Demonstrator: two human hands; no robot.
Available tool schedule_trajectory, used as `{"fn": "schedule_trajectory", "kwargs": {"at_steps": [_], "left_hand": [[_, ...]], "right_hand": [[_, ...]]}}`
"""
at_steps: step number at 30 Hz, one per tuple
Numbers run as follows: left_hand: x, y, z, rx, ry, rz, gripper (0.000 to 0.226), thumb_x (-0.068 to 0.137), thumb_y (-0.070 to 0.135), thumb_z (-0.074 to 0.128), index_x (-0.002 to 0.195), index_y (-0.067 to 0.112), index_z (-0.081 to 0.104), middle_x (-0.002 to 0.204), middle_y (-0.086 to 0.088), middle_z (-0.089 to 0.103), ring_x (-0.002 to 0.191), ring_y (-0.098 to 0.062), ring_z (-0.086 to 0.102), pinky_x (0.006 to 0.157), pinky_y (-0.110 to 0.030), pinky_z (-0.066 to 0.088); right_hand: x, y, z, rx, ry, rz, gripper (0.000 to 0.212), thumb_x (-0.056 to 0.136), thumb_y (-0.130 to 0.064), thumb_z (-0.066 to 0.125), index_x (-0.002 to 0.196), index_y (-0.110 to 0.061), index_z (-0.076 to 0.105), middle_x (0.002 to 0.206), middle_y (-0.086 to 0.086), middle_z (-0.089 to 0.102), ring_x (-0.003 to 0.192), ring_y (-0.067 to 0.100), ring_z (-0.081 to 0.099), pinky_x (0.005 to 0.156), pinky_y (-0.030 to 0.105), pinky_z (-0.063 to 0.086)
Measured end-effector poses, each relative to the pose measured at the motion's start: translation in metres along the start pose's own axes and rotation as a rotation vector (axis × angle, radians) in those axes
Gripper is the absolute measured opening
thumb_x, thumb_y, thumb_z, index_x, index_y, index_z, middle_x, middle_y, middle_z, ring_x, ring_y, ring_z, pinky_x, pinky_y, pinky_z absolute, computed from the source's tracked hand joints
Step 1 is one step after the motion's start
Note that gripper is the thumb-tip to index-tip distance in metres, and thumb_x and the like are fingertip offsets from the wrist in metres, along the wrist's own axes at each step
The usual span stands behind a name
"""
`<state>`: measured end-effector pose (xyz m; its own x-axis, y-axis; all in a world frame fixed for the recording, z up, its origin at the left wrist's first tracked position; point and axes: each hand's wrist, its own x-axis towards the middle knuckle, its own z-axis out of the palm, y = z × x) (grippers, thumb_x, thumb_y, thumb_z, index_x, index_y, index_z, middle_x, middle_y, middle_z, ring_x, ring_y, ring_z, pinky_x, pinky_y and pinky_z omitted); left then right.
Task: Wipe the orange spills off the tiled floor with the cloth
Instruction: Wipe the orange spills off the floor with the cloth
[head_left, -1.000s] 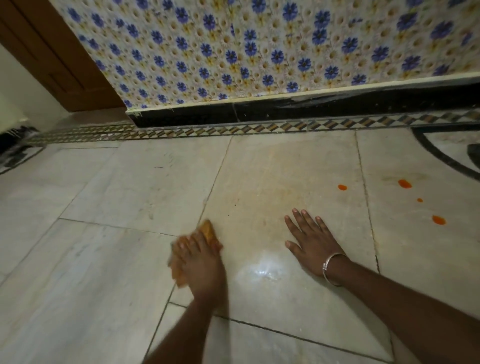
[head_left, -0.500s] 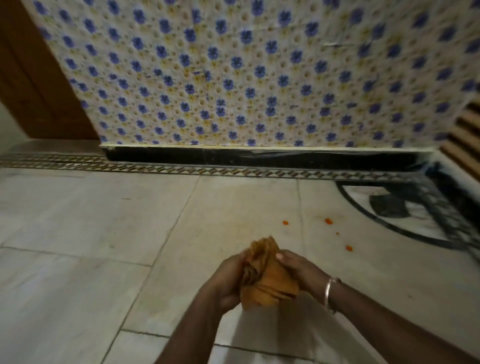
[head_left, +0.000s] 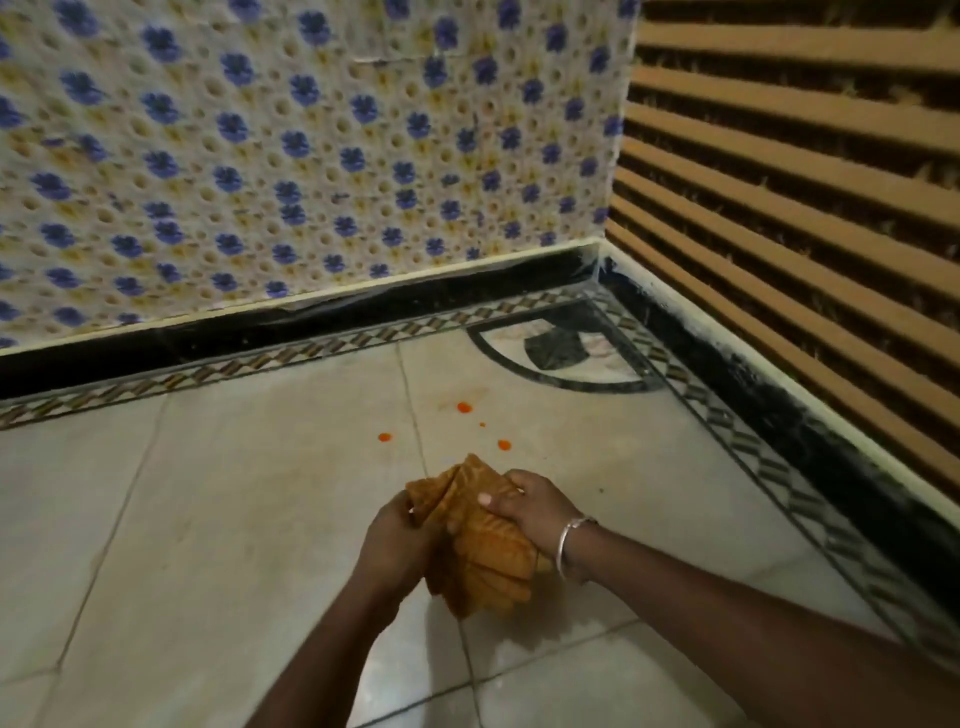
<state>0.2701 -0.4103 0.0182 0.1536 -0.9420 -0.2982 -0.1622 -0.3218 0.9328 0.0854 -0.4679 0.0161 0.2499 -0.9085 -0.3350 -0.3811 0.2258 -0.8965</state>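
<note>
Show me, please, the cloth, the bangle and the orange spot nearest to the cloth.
cloth (head_left: 483, 551): head view, middle of the bunched fabric.
bangle (head_left: 561, 551): head view, middle of the silver band.
spot (head_left: 504, 445): head view, centre of the drop.

A black skirting band (head_left: 260, 330) runs along the wall foot, with blue-flowered wallpaper (head_left: 311, 156) directly above it, a brown slatted panel (head_left: 805, 182) rising at its right end, a diamond-patterned border strip (head_left: 260, 362) just below it, and a quarter-circle black inlay (head_left: 558, 348) tucked in its corner
</note>
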Motion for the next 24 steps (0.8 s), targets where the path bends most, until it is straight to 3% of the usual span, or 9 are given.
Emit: {"fn": "schedule_trajectory", "kwargs": {"at_steps": [3, 5, 7, 11, 14, 17, 19, 21, 24], "left_hand": [[0.019, 0.0, 0.015, 0.145, 0.054, 0.054, 0.018, 0.099, 0.029, 0.067, 0.117, 0.027, 0.064, 0.104, -0.001, 0.076, 0.081, -0.023, 0.072, 0.06, -0.035, 0.056], [0.033, 0.009, 0.032, 0.254, 0.092, 0.124, 0.013, 0.103, 0.029, 0.061, 0.116, 0.026, 0.06, 0.108, 0.002, 0.071, 0.096, -0.024, 0.069, 0.08, -0.042, 0.059], [0.043, 0.018, 0.05, 0.364, 0.133, 0.183, 0.016, 0.107, 0.03, 0.054, 0.116, 0.018, 0.058, 0.104, -0.001, 0.068, 0.097, -0.027, 0.066, 0.085, -0.043, 0.055], [0.059, 0.024, 0.086, 0.436, 0.141, 0.232, 0.022, 0.109, 0.033, 0.048, 0.112, 0.013, 0.056, 0.091, -0.001, 0.065, 0.09, -0.031, 0.066, 0.071, -0.036, 0.044], [0.076, 0.027, 0.109, 0.417, 0.08, 0.261, 0.024, 0.108, 0.034, 0.05, 0.116, 0.013, 0.059, 0.098, -0.001, 0.066, 0.096, -0.03, 0.066, 0.075, -0.034, 0.044], [0.089, 0.027, 0.124, 0.528, 0.109, 0.239, 0.044, 0.107, 0.047, 0.047, 0.138, 0.015, 0.051, 0.121, -0.011, 0.067, 0.113, -0.035, 0.065, 0.09, -0.044, 0.051], [0.09, 0.019, 0.13, 0.752, 0.124, 0.25, 0.06, 0.107, 0.053, 0.04, 0.157, 0.02, 0.034, 0.151, -0.013, 0.051, 0.137, -0.035, 0.049, 0.11, -0.052, 0.038], [0.085, 0.007, 0.142, 0.925, -0.039, 0.387, 0.063, 0.108, 0.055, 0.033, 0.164, 0.03, 0.019, 0.17, -0.006, 0.025, 0.156, -0.026, 0.022, 0.122, -0.055, 0.018], [0.083, -0.022, 0.167, 1.145, -0.32, 0.561, 0.063, 0.108, 0.059, 0.018, 0.165, 0.041, 0.0, 0.174, 0.004, -0.012, 0.16, -0.019, -0.016, 0.125, -0.06, -0.003]], "right_hand": [[0.003, 0.015, -0.001, -0.094, 0.149, -0.043, 0.031, 0.094, -0.044, 0.062, 0.095, -0.013, 0.06, 0.092, 0.002, 0.069, 0.086, 0.022, 0.065, 0.075, 0.032, 0.05], [0.006, 0.023, -0.004, -0.145, 0.265, -0.059, 0.033, 0.096, -0.05, 0.055, 0.092, -0.018, 0.055, 0.09, 0.002, 0.067, 0.088, 0.025, 0.064, 0.077, 0.037, 0.051], [0.005, 0.026, -0.009, -0.178, 0.375, -0.032, 0.036, 0.097, -0.056, 0.049, 0.097, -0.02, 0.054, 0.097, 0.005, 0.069, 0.091, 0.029, 0.064, 0.076, 0.039, 0.052], [0.007, 0.035, -0.027, -0.261, 0.546, -0.003, 0.038, 0.099, -0.058, 0.042, 0.106, -0.022, 0.053, 0.103, 0.009, 0.07, 0.094, 0.035, 0.065, 0.069, 0.037, 0.047], [0.01, 0.046, -0.048, -0.27, 0.597, 0.037, 0.039, 0.1, -0.056, 0.04, 0.107, -0.022, 0.055, 0.105, 0.011, 0.07, 0.095, 0.037, 0.064, 0.07, 0.037, 0.046], [0.013, 0.067, -0.073, -0.324, 0.643, 0.067, 0.042, 0.101, -0.056, 0.034, 0.115, -0.026, 0.059, 0.115, 0.008, 0.068, 0.107, 0.034, 0.06, 0.087, 0.042, 0.049], [0.016, 0.092, -0.089, -0.574, 0.709, 0.048, 0.047, 0.101, -0.054, 0.032, 0.134, -0.029, 0.054, 0.141, 0.006, 0.055, 0.132, 0.028, 0.046, 0.105, 0.045, 0.038], [0.021, 0.115, -0.104, -0.812, 0.671, 0.065, 0.053, 0.102, -0.052, 0.027, 0.149, -0.031, 0.04, 0.161, 0.005, 0.031, 0.15, 0.026, 0.02, 0.118, 0.05, 0.022], [0.027, 0.141, -0.111, -0.956, 0.535, 0.128, 0.062, 0.101, -0.053, 0.013, 0.158, -0.03, 0.017, 0.168, 0.006, 0.009, 0.155, 0.025, 0.001, 0.123, 0.053, 0.005]]}}
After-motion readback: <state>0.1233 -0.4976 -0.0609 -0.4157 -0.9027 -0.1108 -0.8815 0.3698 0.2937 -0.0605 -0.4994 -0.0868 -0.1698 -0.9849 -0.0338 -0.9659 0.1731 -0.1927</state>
